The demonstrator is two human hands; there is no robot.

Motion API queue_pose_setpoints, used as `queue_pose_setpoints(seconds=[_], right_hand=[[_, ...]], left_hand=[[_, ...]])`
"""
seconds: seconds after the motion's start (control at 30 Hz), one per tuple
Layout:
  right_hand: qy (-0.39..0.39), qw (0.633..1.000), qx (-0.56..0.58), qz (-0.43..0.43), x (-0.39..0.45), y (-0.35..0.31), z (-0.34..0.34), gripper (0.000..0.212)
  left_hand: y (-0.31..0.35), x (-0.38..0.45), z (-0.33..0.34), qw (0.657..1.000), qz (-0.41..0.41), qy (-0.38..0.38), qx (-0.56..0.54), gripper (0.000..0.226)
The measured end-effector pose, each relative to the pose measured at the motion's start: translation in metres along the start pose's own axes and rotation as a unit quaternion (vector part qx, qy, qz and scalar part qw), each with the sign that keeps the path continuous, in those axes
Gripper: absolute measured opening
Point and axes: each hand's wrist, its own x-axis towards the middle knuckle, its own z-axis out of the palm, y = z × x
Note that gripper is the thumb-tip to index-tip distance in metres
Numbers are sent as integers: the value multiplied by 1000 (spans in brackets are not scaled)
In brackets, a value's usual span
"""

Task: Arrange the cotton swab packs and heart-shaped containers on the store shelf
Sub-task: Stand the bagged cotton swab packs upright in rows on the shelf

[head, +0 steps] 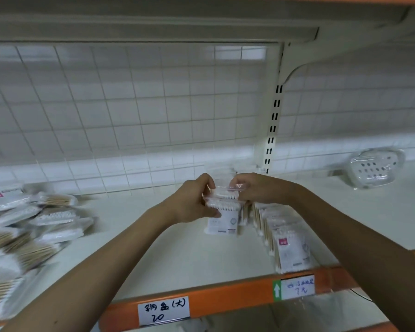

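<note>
Both hands hold a small bunch of cotton swab packs [223,212] upright over the middle of the white shelf [177,255]. My left hand [192,202] grips the bunch from the left, thumb on its front. My right hand [256,188] pinches the top edge from the right. Just right of them a row of upright swab packs [285,240] runs toward the shelf's front edge. A loose pile of swab packs [27,226] lies at the left. A clear heart-shaped container [375,167] lies at the back right.
A white wire grid [130,111] backs the shelf, with a slotted upright post [273,121] behind my hands. The orange front rail [225,300] carries two handwritten price labels [164,310]. Another shelf hangs overhead.
</note>
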Motion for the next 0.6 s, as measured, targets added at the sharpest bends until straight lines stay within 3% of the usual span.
queue_pose_setpoints(seconds=[0.27,0.47,0.6], right_hand=[[-15,985,-167,-45,-2,0,5,31],[-21,960,-265,-90,-2,1,2,68],[-3,948,-296,-115,0,4,6,73]], left_hand=[[2,0,30,997,-46,37,42,56],[1,-6,41,990,-108,48,-71,50],[5,-9,43,982,-128,40,-136,54]])
